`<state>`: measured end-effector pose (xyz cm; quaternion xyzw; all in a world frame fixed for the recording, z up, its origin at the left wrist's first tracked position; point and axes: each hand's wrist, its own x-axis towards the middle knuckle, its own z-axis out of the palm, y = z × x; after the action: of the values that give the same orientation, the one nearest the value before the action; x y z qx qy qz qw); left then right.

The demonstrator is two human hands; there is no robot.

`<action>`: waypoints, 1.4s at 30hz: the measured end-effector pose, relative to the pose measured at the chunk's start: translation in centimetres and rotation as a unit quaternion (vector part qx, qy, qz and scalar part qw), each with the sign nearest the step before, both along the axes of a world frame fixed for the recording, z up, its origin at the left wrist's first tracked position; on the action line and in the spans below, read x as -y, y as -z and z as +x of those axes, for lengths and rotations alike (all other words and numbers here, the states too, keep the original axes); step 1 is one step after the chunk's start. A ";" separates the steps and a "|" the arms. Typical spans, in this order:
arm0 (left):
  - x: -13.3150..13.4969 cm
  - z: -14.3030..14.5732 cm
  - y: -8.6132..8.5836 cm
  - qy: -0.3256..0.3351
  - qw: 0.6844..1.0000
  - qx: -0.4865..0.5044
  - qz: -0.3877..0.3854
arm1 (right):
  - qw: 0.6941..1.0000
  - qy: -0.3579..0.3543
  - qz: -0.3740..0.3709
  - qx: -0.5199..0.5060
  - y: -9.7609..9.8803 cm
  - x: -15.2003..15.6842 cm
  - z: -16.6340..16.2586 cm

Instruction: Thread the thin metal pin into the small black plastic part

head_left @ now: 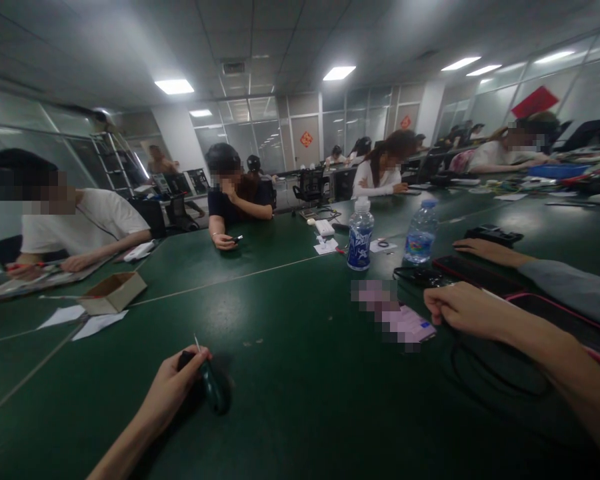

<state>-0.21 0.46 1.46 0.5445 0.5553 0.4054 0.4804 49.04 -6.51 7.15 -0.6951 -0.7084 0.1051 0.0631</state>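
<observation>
Left hand (pixel 177 377), lower left of frame: grip closed on green-handled tool (pixel 214 388), thin metal shaft pointing up, handle slanting down right, close to green surface (pixel 290 407). Small dark item also between fingers; identity not clear. Right hand (pixel 463 310), right of frame: fingers curled, just beside pink-screened phone (pixel 416 327); whether grip holds anything cannot be told. Black cable (pixel 500 390) below right hand. Two plastic bottles (pixel 360 241) upright, right of centre. Open cardboard box (pixel 113 295), left of frame. Co-worker's grey sleeve (pixel 570 283), right edge.
</observation>
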 end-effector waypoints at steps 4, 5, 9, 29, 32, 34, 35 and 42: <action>0.2 0.3 -0.3 -0.007 1.000 0.004 -0.001 | 1.000 -0.004 -0.014 0.021 -0.1 0.0 -1.1; 0.2 0.3 -0.4 -0.007 1.000 0.006 0.001 | 1.000 -0.005 -0.015 0.023 -0.1 0.1 -1.2; 0.3 0.5 -0.6 -0.005 1.000 0.013 0.004 | 1.000 -0.019 -0.005 -0.011 -0.5 0.4 -1.4; 0.5 -0.2 0.0 0.053 0.998 0.019 0.035 | 0.991 0.049 0.124 -0.020 1.4 -0.6 -2.0; 0.5 -0.4 0.2 0.061 0.997 0.027 0.043 | 0.993 0.066 0.088 -0.051 2.6 -1.2 -3.1; 0.4 -0.5 0.4 0.068 0.996 0.029 0.051 | 0.995 0.058 0.069 -0.039 3.3 -1.7 -3.9; 0.4 -0.5 0.5 0.068 0.996 0.028 0.054 | 0.996 0.061 0.056 -0.025 3.6 -2.1 -4.3; -0.1 -1.1 1.4 0.070 0.996 0.013 0.055 | 0.985 0.169 -0.005 0.038 5.4 -5.5 -5.5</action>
<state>-1.33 0.57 0.11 0.6025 0.4866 0.4078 0.4836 43.59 -1.03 1.79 -0.8087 -0.5819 0.0698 0.0500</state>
